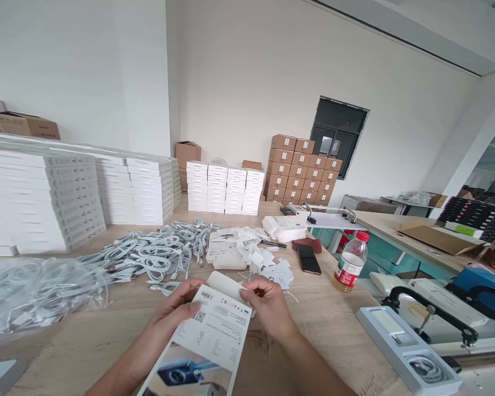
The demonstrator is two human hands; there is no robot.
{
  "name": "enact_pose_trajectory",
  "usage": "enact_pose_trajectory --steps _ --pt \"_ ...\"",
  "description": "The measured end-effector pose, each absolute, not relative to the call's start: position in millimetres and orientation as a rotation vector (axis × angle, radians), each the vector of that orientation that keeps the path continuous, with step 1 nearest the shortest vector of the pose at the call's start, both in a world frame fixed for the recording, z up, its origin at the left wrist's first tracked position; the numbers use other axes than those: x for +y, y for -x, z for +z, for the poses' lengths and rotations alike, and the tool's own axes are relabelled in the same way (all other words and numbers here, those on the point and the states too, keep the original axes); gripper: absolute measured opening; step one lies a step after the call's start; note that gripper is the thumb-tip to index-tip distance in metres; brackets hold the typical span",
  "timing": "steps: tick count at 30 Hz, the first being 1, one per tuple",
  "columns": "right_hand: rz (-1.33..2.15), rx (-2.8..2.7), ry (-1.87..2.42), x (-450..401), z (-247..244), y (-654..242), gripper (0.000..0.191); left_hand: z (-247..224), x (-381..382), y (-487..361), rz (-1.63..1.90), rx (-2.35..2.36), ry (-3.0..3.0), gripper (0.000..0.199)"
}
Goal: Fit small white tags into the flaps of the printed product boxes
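White printed cardboard sleeve is pinched at its top edge by left hand and right hand; coiled grey cables lie beyond the fingertips.

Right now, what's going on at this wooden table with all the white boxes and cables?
A person holds a flat white printed retail box over the wooden table, left hand on its left edge, right hand at its top end. Behind it lie a heap of coiled grey-white cables and a scatter of small white paper tags. Stacks of white boxes line the back, and a red-capped plastic bottle stands to the right.
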State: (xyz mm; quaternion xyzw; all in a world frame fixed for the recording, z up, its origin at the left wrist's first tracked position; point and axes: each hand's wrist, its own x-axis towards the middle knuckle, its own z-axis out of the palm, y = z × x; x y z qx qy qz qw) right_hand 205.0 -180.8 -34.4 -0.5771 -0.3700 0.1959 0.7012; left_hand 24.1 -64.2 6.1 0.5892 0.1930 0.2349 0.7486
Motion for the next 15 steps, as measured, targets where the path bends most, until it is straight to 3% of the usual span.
enact_pose_trajectory --steps 4,11,15 --pt "0.166 -1.031 1.366 -184 -33 -207 0.009 8 -62 -24 0.519 0.433 -1.310 0.033" --pt "0.156 -1.249 1.482 -193 -26 -215 0.017 -1 -48 -32 0.579 0.457 -1.304 0.047" --pt "0.049 -1.313 1.505 -193 -29 -213 0.021 -7 -42 -33 0.543 0.448 -1.333 0.045"
